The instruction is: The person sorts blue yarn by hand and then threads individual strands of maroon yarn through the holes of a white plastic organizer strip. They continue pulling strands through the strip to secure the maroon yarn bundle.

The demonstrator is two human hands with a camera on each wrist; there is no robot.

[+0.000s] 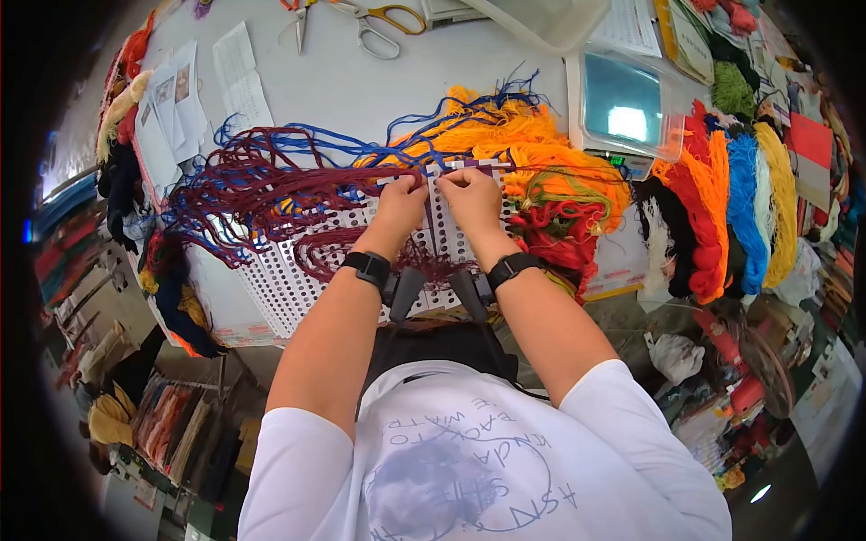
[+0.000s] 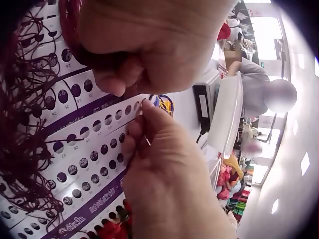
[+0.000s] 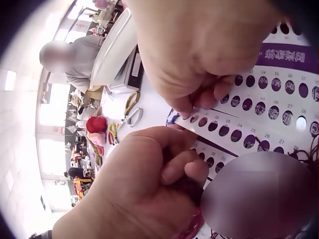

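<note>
1. L hand (image 1: 401, 203): at the far edge of the white hole card (image 1: 298, 270), just beside the R hand (image 1: 471, 197). The two nearly touch, knuckles up.
2. L grip: fingers curled tight round a bunch of maroon yarn (image 1: 262, 180). The L wrist view shows the fist (image 2: 149, 45) closed, with the dark red bundle running out at its left. The R wrist view shows the same hand (image 3: 144, 184) with yarn (image 3: 192, 226) coming out under the fingers.
3. R grip: narrow, thumb & fingertips pinched on a thin strand (image 2: 145, 138) right at the card's hole rows. In the R wrist view the hand (image 3: 209, 50) has its fingertips down on the card (image 3: 269, 104).
4. Maroon yarn: most of it fans out to the L of the hands over the card & tabletop (image 1: 334, 81). Loose loops also hang through the holes (image 2: 25, 124).
5. Card: lies flat on the tabletop under both wrists. It has numbered round holes in rows & a purple printed band (image 2: 94, 149).
6. Around it:
   - blue yarn (image 1: 298, 140) is tangled over the maroon
   - orange yarn (image 1: 532, 135) is heaped beyond the R hand
   - red yarn (image 1: 564, 221) lies just R of the card
7. Far side of tabletop: scissors (image 1: 383, 27) w/ yellow handles, paper sheets (image 1: 239, 77) & a scale (image 1: 622, 104) under a clear cover.
8. R edge: hanging skeins (image 1: 722, 207) in black, orange, blue & yellow.
</note>
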